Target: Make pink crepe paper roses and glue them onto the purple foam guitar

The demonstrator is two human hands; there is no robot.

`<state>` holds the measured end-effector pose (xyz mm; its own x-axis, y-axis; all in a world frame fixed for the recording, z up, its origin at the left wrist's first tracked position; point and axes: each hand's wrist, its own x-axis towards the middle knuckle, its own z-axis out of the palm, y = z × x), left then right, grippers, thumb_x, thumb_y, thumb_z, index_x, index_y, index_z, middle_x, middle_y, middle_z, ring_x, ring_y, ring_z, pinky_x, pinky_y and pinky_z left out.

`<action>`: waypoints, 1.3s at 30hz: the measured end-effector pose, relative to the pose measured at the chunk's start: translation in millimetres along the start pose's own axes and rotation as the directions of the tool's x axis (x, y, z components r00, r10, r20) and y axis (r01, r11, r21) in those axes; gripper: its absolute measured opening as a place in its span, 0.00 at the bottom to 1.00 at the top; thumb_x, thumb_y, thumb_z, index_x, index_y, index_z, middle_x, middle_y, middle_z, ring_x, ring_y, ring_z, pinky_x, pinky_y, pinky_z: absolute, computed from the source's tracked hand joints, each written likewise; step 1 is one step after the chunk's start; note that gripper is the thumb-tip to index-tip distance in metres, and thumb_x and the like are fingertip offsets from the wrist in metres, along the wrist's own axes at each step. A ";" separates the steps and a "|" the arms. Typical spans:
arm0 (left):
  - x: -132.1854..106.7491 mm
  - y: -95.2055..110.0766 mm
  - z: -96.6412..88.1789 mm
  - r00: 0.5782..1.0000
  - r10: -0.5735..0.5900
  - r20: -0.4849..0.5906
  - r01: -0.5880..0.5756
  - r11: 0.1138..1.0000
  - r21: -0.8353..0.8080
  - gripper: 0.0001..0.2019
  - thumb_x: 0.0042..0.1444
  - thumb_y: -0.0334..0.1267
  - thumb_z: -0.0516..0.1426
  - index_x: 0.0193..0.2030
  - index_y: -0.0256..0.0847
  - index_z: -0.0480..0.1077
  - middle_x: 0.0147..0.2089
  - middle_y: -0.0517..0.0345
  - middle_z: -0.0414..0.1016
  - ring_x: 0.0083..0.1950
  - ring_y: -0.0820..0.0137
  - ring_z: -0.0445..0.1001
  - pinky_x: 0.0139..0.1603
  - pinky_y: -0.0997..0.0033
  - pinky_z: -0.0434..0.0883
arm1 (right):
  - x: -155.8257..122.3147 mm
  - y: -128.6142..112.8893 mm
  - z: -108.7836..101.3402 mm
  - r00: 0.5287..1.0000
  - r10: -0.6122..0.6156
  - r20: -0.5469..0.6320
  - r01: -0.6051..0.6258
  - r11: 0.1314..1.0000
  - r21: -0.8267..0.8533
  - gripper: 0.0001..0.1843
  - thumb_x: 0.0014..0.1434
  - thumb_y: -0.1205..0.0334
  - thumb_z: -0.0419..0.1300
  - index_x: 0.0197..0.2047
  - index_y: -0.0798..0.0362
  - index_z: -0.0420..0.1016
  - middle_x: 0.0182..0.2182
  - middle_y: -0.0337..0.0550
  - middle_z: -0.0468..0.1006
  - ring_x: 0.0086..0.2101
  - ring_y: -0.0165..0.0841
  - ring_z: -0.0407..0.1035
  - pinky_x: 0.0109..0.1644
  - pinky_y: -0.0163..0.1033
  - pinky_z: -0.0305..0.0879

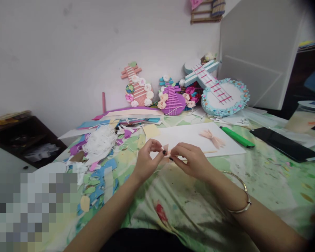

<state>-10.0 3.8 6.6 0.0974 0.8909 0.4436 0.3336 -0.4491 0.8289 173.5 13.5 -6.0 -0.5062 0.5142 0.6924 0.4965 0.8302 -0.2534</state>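
Observation:
My left hand (146,159) and my right hand (193,160) meet at the middle of the table, and their fingertips pinch a small peach-pink paper piece (166,148) between them. Both hands are closed on it. A silver bangle (240,196) sits on my right wrist. Just beyond the hands lies a white sheet (196,134) with a folded peach paper bow (213,137) and a thin wooden stick (208,152) on it.
A green marker (237,137) and a black phone (285,143) lie to the right. Coloured paper scraps (99,171) and a tangle of white string (99,141) cover the left. Paper guitars with flowers (173,98) lean against the wall. A clear plastic cup (306,115) stands far right.

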 end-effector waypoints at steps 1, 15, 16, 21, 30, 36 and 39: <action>-0.2 0.8 -0.6 1.000 0.022 0.002 -0.022 1.000 -0.006 0.07 0.50 0.31 0.58 0.35 0.40 0.63 0.32 0.60 0.70 0.37 0.70 0.74 0.42 0.69 0.68 | 0.2 0.1 -0.2 1.000 -0.005 -0.001 0.005 1.000 -0.002 0.05 0.60 0.66 0.53 0.36 0.53 0.70 0.30 0.43 0.73 0.31 0.30 0.66 0.34 0.34 0.59; 0.2 4.6 -8.6 0.914 0.373 0.156 -0.396 0.904 0.158 0.08 0.47 0.25 0.55 0.33 0.39 0.70 0.33 0.54 0.73 0.38 0.67 0.69 0.41 0.66 0.68 | 1.2 -2.1 -12.2 0.998 0.064 0.017 -0.065 0.986 0.153 0.04 0.57 0.69 0.56 0.34 0.54 0.71 0.28 0.40 0.72 0.30 0.28 0.65 0.33 0.33 0.59; 0.5 4.7 -8.0 0.912 0.383 0.149 -0.405 0.900 0.163 0.07 0.47 0.25 0.55 0.32 0.39 0.70 0.32 0.55 0.73 0.37 0.67 0.69 0.40 0.66 0.68 | 1.1 -2.1 -12.6 0.998 0.067 0.017 -0.069 0.984 0.164 0.04 0.56 0.69 0.56 0.34 0.54 0.72 0.28 0.40 0.72 0.30 0.28 0.65 0.33 0.33 0.59; 2.3 4.2 -6.9 0.900 0.410 0.148 -0.432 0.884 0.177 0.07 0.48 0.26 0.56 0.31 0.41 0.71 0.30 0.56 0.74 0.37 0.67 0.69 0.39 0.66 0.68 | 1.0 -0.2 -13.7 0.998 0.066 0.020 -0.069 0.982 0.177 0.04 0.57 0.68 0.56 0.34 0.54 0.72 0.28 0.41 0.72 0.29 0.28 0.65 0.33 0.33 0.59; 4.2 4.3 -8.9 0.912 0.387 0.135 -0.404 0.904 0.138 0.04 0.53 0.32 0.57 0.30 0.41 0.73 0.30 0.53 0.77 0.37 0.66 0.71 0.39 0.65 0.69 | 1.7 1.4 -17.6 0.995 0.096 0.027 -0.099 0.975 0.196 0.05 0.56 0.67 0.56 0.33 0.54 0.73 0.26 0.40 0.72 0.26 0.27 0.64 0.30 0.33 0.58; 4.5 7.3 -11.4 0.893 0.422 0.156 -0.441 0.889 0.120 0.04 0.53 0.31 0.57 0.30 0.41 0.73 0.32 0.53 0.78 0.39 0.66 0.73 0.43 0.63 0.69 | 2.1 0.4 -20.6 0.994 0.103 0.043 -0.110 0.970 0.218 0.05 0.55 0.69 0.56 0.33 0.54 0.74 0.26 0.40 0.72 0.26 0.27 0.64 0.30 0.33 0.59; 4.9 7.6 -11.9 0.885 0.430 0.178 -0.454 0.882 0.126 0.03 0.54 0.32 0.57 0.31 0.41 0.72 0.35 0.51 0.78 0.40 0.65 0.74 0.46 0.61 0.68 | 2.5 0.4 -21.5 0.994 0.097 0.048 -0.105 0.970 0.221 0.05 0.55 0.69 0.56 0.33 0.54 0.74 0.26 0.40 0.73 0.26 0.27 0.64 0.30 0.33 0.59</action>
<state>-18.2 4.0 19.1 0.3970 0.6071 0.6884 0.3680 -0.7924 0.4865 187.5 10.5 10.1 -0.4886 0.6021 0.6315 0.3788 0.7984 -0.4681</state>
